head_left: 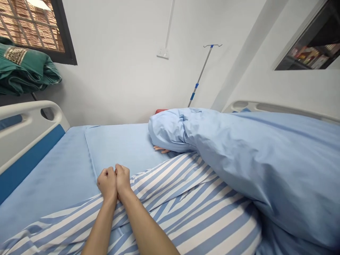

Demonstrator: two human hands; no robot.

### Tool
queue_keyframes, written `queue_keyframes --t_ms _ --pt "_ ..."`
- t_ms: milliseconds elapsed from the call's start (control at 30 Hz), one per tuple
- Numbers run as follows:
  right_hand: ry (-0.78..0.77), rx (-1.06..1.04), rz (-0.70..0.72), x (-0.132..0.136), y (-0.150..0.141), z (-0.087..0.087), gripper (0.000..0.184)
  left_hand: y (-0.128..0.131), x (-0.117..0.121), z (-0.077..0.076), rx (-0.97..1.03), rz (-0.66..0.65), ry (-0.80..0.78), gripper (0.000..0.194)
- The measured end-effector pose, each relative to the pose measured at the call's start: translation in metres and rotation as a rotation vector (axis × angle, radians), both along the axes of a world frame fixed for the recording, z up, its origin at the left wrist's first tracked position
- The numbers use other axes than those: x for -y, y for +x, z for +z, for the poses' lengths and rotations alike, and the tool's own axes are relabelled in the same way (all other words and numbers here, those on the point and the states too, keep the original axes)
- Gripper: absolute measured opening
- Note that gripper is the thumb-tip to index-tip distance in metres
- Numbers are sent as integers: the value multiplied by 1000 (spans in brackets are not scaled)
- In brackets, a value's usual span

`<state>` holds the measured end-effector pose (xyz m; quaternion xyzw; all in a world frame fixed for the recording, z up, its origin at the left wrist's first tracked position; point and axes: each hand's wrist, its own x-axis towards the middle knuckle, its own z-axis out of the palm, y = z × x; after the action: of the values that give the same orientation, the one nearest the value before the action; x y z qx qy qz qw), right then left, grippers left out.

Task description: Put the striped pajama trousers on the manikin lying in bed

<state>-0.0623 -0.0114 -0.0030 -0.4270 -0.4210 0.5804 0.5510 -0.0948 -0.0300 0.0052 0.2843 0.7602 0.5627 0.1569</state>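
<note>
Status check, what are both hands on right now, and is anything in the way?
Left hand and right hand loosely closed, knuckles touching, nothing visible held. Both resting on blue-striped cloth. Blue duvet bunched to the right, fingers of another hand beneath it.

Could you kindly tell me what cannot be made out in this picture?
In the head view:
- a red object: mostly hidden behind the blue quilt
- fingers: the rest of that hand hidden beneath the quilt
- boxes behind the window: too small to identify, cut off by the right edge
</note>
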Motion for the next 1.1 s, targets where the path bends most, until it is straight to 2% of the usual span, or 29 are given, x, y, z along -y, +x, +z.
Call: queue_keyframes --t_ms 100,200,267,333,500,600,800,1000,1100 --pt "36 182 35 1 7 15 27 -1 0 -3 5 -39 3 27" --pt "217 482 87 2 21 37 33 -2 -1 -6 57 -106 2 29" --pt "333 558 114 2 30 46 35 -1 -1 -6 55 -129 -28 30" --pt "377 552 126 1 37 43 36 0 -1 -6 21 -140 -53 31" --pt "316 571 74 -1 43 11 36 6 0 -4 -88 -142 -39 29" --pt "296 492 80 -3 44 3 37 10 1 -3 -147 -161 -41 30" --pt "240 288 36 -10 45 4 36 18 -10 2 -136 -172 -41 29" --pt "0 -115 66 -18 49 8 27 45 -26 31 -15 -150 109 28" --pt "-86 -212 37 -21 51 9 25 55 -18 27 -77 -88 87 28"
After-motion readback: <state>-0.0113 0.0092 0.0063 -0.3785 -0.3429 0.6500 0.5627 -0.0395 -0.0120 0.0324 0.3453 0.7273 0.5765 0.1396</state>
